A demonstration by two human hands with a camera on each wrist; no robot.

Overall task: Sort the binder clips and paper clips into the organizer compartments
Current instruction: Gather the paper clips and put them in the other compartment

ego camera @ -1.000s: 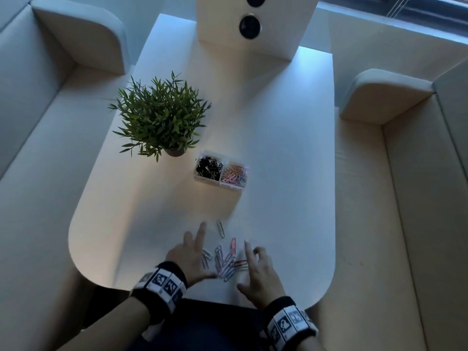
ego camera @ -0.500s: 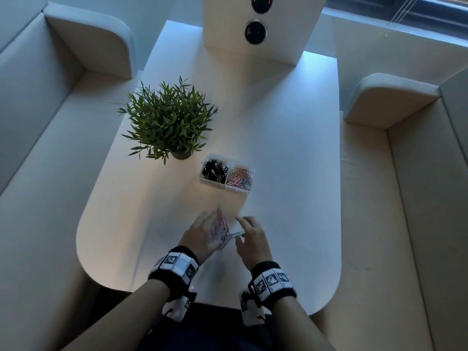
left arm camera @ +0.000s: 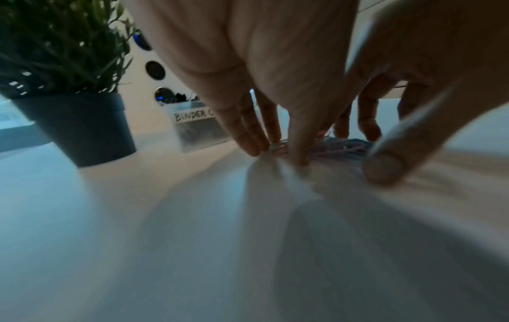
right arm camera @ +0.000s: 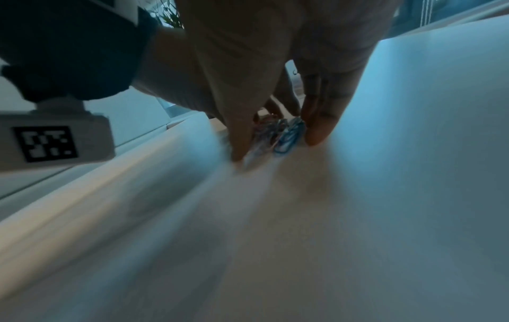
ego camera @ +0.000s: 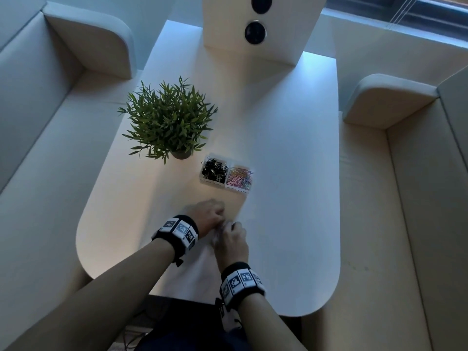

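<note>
Both hands meet over a small pile of coloured paper clips (right arm camera: 286, 135) on the white table (ego camera: 291, 198), a little in front of the organizer (ego camera: 212, 183). My left hand (ego camera: 217, 219) has its fingertips (left arm camera: 253, 148) on the table at one side of the paper clips (left arm camera: 338, 146) and its thumb at the other. My right hand (ego camera: 229, 231) pinches the same pile between thumb and fingers (right arm camera: 316, 130). The head view hides the pile under the hands. In the organizer, black binder clips (ego camera: 214, 171) fill the left compartment and coloured paper clips (ego camera: 239, 178) the right.
A potted green plant (ego camera: 167, 120) stands just left of and behind the organizer. A white block with round sockets (ego camera: 258, 26) rises at the table's far end. Cushioned benches (ego camera: 38, 148) run along both long sides of the table.
One second ago the clips lay spread between my two open hands near the table's front edge. Both hands have swept them together, moved forward toward the organizer and closed round the pile.
</note>
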